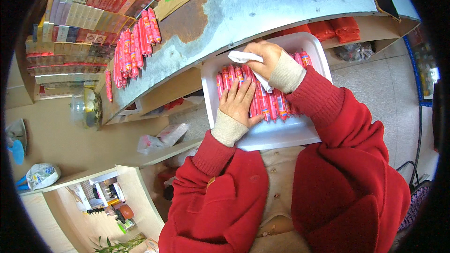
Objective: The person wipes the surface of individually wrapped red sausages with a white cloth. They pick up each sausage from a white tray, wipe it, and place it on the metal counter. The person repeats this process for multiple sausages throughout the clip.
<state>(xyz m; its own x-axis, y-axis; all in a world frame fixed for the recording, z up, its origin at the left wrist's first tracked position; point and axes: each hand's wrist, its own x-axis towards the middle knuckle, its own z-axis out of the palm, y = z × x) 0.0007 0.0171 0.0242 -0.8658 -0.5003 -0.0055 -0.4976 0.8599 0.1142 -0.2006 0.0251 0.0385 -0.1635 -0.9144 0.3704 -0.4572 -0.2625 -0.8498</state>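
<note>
A white plastic tub (281,138) in front of me holds a row of pink wrapped sausages (273,105) lying side by side. My left hand (237,103) rests flat on the sausages at the left, its fingers spread and nothing gripped. Over the far middle of the tub, my right hand (266,58) is closed around a white cloth (246,56). One end of the cloth sticks out past the fingers, and another part hangs down to the sausages. More pink sausages (133,47) are piled on the worn counter (262,0) at the left.
Packed boxes (89,14) fill the shelves at the upper left. Red plastic bags (344,29) lie on a shelf under the counter. A clear plastic jar (86,107) stands near the counter's left end. Lower left, an open cabinet (136,189) holds small items. A black cable (419,131) hangs at the right.
</note>
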